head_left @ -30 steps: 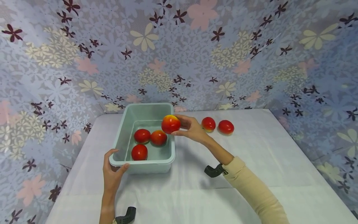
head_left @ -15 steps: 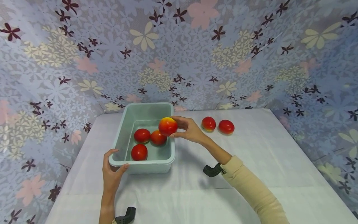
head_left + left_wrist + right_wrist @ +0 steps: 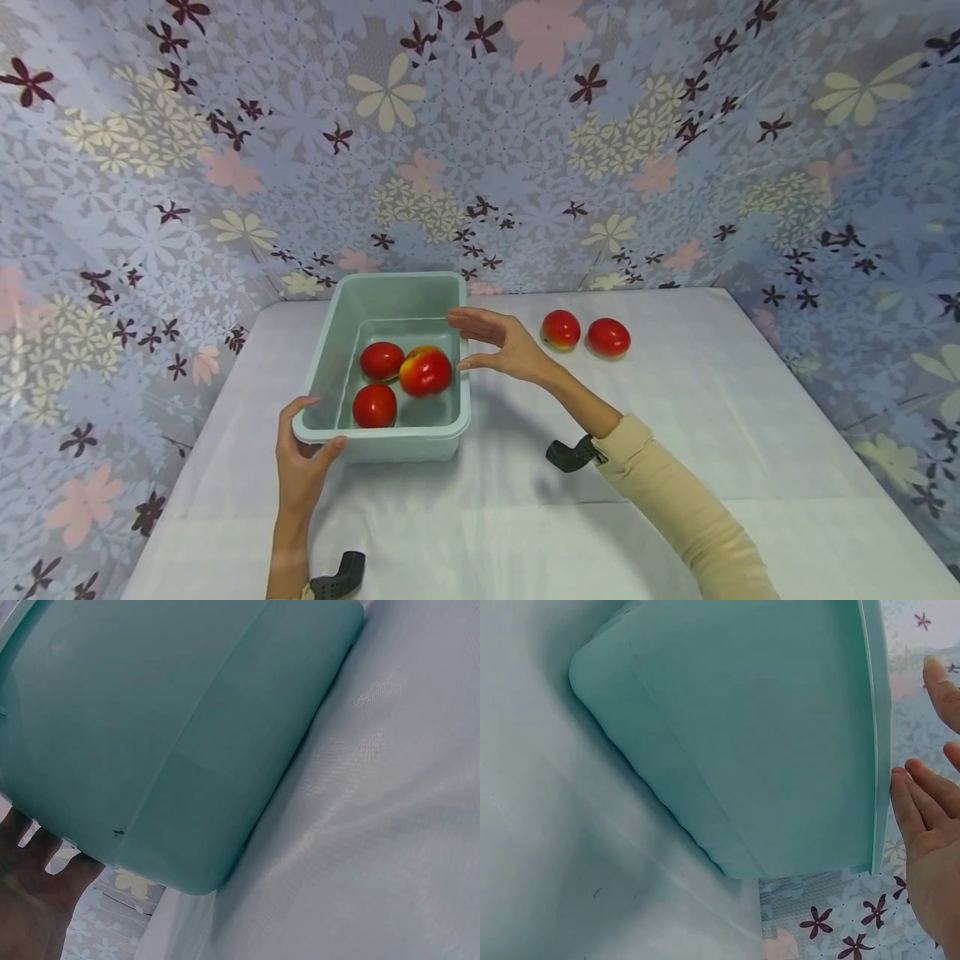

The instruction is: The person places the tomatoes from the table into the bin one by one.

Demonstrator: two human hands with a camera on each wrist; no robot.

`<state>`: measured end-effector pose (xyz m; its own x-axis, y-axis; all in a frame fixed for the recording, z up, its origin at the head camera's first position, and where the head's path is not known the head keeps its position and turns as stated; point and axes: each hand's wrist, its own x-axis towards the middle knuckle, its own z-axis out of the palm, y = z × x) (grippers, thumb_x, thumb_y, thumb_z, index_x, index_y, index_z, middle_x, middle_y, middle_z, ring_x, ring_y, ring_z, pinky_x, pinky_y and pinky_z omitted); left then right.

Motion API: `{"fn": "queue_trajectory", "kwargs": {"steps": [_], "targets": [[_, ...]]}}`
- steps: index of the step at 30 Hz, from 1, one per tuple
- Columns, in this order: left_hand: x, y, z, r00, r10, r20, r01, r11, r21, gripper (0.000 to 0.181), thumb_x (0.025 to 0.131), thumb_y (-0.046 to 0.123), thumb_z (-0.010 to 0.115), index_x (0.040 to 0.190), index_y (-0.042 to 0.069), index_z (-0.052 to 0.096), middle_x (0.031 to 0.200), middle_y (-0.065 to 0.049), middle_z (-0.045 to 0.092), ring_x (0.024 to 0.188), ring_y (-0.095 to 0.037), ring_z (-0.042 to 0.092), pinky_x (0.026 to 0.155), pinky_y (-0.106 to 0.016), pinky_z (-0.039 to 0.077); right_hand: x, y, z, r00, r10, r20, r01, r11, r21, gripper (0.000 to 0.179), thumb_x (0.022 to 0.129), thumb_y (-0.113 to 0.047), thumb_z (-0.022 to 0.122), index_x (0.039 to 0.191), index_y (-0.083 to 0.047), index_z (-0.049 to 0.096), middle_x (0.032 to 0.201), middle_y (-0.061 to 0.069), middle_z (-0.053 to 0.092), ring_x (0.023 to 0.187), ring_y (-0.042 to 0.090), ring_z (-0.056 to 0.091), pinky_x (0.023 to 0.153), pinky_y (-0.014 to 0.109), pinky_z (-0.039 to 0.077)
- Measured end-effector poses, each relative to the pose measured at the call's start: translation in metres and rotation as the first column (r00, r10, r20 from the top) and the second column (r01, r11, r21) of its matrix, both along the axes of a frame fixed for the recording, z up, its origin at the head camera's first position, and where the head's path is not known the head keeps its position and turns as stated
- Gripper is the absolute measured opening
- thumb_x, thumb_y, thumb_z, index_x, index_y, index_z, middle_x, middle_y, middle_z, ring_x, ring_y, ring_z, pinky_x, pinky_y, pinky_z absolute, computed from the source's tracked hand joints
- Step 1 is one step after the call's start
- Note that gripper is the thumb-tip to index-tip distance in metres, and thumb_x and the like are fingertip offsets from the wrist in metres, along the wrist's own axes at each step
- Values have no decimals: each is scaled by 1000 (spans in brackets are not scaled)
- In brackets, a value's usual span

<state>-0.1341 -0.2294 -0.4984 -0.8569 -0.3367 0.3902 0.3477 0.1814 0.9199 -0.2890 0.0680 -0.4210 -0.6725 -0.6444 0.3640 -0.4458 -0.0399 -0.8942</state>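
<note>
A pale green plastic tub (image 3: 381, 433) stands on the table, with glossy red fruits in it. My left hand (image 3: 302, 462) grips the tub's near left corner, thumb at the front rim and fingers at the side. In the left wrist view its fingers (image 3: 45, 847) lie along the tub's edge. My right hand (image 3: 510, 346) is over the tub's right rim, fingers and thumb apart, holding nothing. Just below its fingertips is a red and yellow fruit (image 3: 425, 372) inside the tub, covering the fruit behind it. Two more red fruits, a left one (image 3: 382, 361) and a near one (image 3: 374, 406), lie beside it.
Two red fruits, one (image 3: 561, 330) and another (image 3: 609, 337), lie on the white-covered table (image 3: 600, 533) right of the tub. A flower-patterned cloth (image 3: 480, 150) rises behind and along the sides.
My right hand has moved slightly left over the tub and let go of the red and yellow fruit, which has dropped inside. My left hand keeps its grip on the tub's corner.
</note>
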Motion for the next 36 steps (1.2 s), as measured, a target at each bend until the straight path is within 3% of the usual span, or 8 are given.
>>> {"fn": "queue_trajectory", "kwargs": {"steps": [10,16,21,31,36], "targets": [[-1,0,0,1000,-12,-18,12,1000,7,66,74,-13,69,134,4,46,136,-6,45,119,-19,47,91,-12,47,-1,3,-2,1000,4,-25,-5,1000,-13,69,78,7,75,141,1,46,143,22,50,133,31,49,109,40,42],[-1,1,-1,1000,-10,-17,10,1000,9,66,74,-14,69,134,1,45,136,-3,45,118,-19,47,90,-11,47,-1,4,-1,1000,14,-27,-14,1000,-3,69,79,1,77,140,2,47,142,22,50,132,31,50,109,44,42],[-1,1,0,1000,-7,-9,7,1000,6,66,74,-13,69,134,2,45,137,-8,44,119,-18,46,92,-11,47,-6,10,0,998,4,-57,-4,1000,5,67,78,0,78,139,0,49,141,21,52,132,28,51,108,43,43],[-1,1,1,1000,2,11,-2,1000,-4,65,76,-12,69,135,1,44,137,-5,44,120,-15,45,93,-11,46,-17,34,-2,990,-133,-39,133,991,15,65,77,6,76,137,5,50,138,23,54,129,35,52,106,51,42],[0,1,0,1000,10,23,-10,1000,3,66,75,-12,69,134,2,45,138,-6,44,120,-15,45,92,-10,46,-23,52,-6,984,-176,-17,176,984,14,65,77,5,77,136,6,50,138,25,53,129,38,51,107,49,42]]}}
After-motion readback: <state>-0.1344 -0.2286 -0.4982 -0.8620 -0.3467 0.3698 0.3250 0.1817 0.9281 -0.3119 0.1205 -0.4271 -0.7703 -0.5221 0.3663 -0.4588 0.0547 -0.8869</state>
